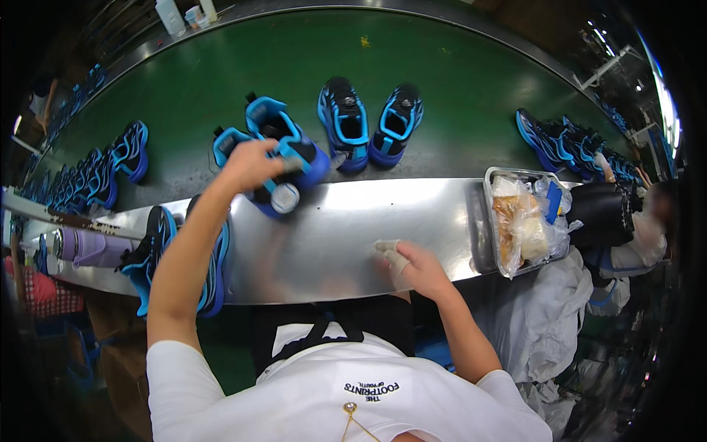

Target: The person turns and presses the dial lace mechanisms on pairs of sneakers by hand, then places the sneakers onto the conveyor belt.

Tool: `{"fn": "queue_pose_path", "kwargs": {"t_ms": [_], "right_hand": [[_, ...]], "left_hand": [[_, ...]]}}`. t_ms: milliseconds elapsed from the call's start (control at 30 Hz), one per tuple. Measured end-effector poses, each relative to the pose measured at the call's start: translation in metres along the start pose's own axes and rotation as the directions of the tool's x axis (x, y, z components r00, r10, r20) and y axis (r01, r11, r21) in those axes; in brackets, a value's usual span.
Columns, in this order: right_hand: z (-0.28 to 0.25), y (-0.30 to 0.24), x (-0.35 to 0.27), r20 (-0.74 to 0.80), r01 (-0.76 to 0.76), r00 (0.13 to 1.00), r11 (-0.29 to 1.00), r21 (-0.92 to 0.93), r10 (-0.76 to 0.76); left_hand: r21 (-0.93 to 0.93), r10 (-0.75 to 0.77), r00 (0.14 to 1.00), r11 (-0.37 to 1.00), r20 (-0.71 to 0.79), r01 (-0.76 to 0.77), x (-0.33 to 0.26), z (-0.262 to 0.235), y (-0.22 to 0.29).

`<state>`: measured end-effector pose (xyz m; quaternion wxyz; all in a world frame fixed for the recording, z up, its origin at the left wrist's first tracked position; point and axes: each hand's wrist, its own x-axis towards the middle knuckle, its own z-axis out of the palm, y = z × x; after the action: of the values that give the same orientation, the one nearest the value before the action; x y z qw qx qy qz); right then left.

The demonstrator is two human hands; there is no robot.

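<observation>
Far left, a row of blue-and-black shoes (88, 180) is seen on the green conveyor belt (456, 81), curving away toward the rim. On the steel ledge (412, 214), a lilac bottle (88, 247) lies on its side, and a further pair of shoes (158, 254) rests just beside it under the left forearm.

The left hand (250, 166) is closed around a blue shoe (294, 151) at its collar, at the seam between belt and ledge; a twin shoe (232, 144) stands touching it behind the hand. A round white dial (284, 197) is visible just below the hand; what it belongs to cannot be told.

Mid-belt, a finished-looking pair (372, 121) stands apart, toes toward the ledge.

The right hand (412, 265) is laid on the bare steel, loosely curled, empty, with tape on the fingertips (388, 247).

Right of it, a metal tray (495, 221) with plastic bags is noted, then another cluster of shoes (567, 144) and a neighbouring person's sleeve (641, 236).

Judged from the layout, the work is mid-run: one shoe is in hand, with pairs waiting on both sides.
</observation>
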<state>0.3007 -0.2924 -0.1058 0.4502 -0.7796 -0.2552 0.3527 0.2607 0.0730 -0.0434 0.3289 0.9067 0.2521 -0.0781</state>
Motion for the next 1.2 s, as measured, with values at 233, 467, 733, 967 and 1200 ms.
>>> {"fn": "queue_pose_path", "kwargs": {"t_ms": [233,467,733,967,1200], "right_hand": [[0.007,-0.072,0.004,-0.011,0.419,0.908,0.907,0.039,-0.419],[0.031,-0.069,0.012,0.007,0.570,0.781,0.709,-0.416,-0.624],[0.038,-0.072,0.030,-0.123,0.475,0.836,0.817,-0.327,-0.535],[0.045,-0.104,0.015,-0.089,0.425,0.817,0.699,-0.576,-0.570],[0.044,-0.072,0.019,-0.139,0.347,0.914,0.913,-0.215,-0.380]], "left_hand": [[0.115,0.475,0.879,0.876,-0.034,-0.469,-0.184,0.111,0.018],[-0.215,0.291,0.879,0.896,-0.377,-0.389,-0.227,0.093,0.018],[0.080,0.279,0.667,0.946,-0.691,-0.314,-0.198,0.076,0.010],[0.103,0.257,0.897,0.966,-0.358,-0.236,-0.175,0.090,0.009],[0.102,0.318,0.840,0.947,-0.440,-0.305,-0.184,0.107,-0.004]]}}
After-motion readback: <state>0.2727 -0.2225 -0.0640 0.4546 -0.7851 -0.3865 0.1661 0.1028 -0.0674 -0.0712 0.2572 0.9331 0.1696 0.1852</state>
